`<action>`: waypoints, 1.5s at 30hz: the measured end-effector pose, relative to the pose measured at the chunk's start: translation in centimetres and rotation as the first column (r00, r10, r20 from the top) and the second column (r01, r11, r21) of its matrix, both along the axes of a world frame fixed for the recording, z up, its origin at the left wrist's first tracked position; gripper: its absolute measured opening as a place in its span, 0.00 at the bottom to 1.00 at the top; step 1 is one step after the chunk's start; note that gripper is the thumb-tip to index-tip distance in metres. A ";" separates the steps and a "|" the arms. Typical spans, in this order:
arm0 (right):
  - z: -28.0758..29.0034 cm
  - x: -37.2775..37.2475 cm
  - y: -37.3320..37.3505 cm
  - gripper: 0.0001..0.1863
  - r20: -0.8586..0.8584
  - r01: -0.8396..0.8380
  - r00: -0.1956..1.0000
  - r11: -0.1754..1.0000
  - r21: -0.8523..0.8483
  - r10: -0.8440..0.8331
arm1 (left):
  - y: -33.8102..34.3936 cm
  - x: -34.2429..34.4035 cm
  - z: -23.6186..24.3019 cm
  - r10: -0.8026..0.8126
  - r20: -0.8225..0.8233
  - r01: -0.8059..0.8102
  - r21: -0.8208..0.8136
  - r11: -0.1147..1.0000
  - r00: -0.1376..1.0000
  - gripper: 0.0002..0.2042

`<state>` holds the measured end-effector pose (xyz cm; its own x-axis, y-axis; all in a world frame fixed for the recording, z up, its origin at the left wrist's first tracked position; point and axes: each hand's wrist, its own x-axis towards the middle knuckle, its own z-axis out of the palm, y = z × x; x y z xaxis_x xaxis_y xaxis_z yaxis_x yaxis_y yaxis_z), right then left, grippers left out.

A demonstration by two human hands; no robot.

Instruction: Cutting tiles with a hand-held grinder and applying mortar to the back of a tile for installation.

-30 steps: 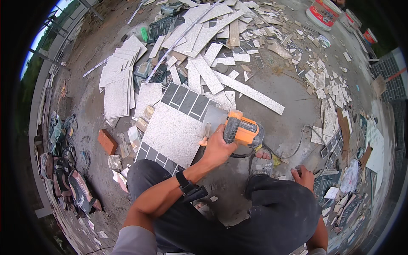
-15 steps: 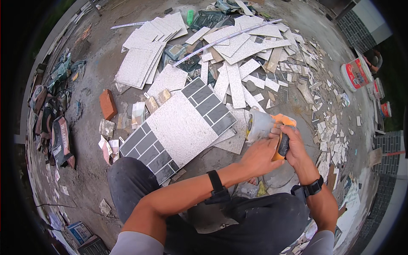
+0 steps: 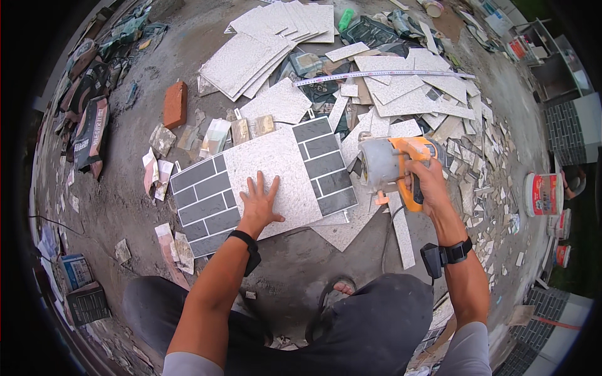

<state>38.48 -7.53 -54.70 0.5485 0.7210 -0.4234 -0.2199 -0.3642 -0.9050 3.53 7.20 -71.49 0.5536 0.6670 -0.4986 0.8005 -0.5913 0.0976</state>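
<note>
A white speckled tile (image 3: 266, 153) lies across the middle of a dark grey brick-pattern tile (image 3: 330, 166), whose two ends show on either side. My left hand (image 3: 258, 202) rests flat on the white tile, fingers spread. To the right of both tiles, my right hand (image 3: 425, 182) grips the rear handle of an orange and grey handheld tile saw (image 3: 382, 164). The saw's round grey housing faces the tiles, a short gap from the brick-pattern tile's right end. Its cutting edge cannot be made out. A cord (image 3: 385, 241) hangs below it.
Ahead lie stacked white tiles (image 3: 241, 62), cut strips and a measuring tape (image 3: 382, 74). An orange brick (image 3: 175, 104) sits at left, near crumpled bags (image 3: 91, 135). Shards (image 3: 483, 194) cover the right side, before a paint bucket (image 3: 543, 194). A person's arm (image 3: 572, 188) shows behind it.
My left hand has left the saw and now lies spread on the white tile. My right hand alone holds the saw, its housing turned toward the tiles. The view has shifted.
</note>
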 end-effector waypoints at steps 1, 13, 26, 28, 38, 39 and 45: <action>-0.2 -0.2 1.4 0.11 0.042 -0.026 0.999 1.000 0.003 0.026 | -0.3 0.1 -0.2 0.004 -0.020 -0.004 0.005 1.000 1.000 0.65; -6.8 -2.9 12.9 0.07 0.082 -0.129 0.990 0.979 0.159 0.117 | -0.4 0.6 -0.1 -0.003 -0.042 0.004 0.028 1.000 0.999 0.62; -10.8 -4.7 18.0 0.03 0.121 -0.156 0.983 0.979 0.132 0.141 | -0.3 0.2 -0.8 -0.007 -0.036 0.008 0.021 1.000 0.999 0.62; -11.2 -4.8 18.5 0.04 0.119 -0.158 0.983 0.976 0.153 0.140 | -0.3 0.3 -0.8 -0.002 -0.043 0.002 -0.004 1.000 0.999 0.62; -12.1 -5.1 19.3 0.05 0.090 -0.147 0.987 0.976 0.161 0.134 | -0.2 0.1 -0.9 -0.012 0.001 0.012 0.002 1.000 1.000 0.63; -12.2 -5.1 19.3 0.05 0.090 -0.148 0.987 0.976 0.161 0.135 | -0.2 0.2 -0.9 -0.011 0.002 0.011 -0.003 1.000 1.000 0.63; -12.8 -4.9 19.5 0.05 0.093 -0.157 0.985 0.974 0.161 0.143 | 0.0 0.5 -0.3 -0.003 -0.029 0.001 -0.040 0.999 1.000 0.63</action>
<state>33.61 11.97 -67.47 0.4563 0.8544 -0.2487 -0.0985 -0.2292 -0.9684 4.07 7.24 -71.78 0.5396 0.6453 -0.5407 0.8022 -0.5891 0.0973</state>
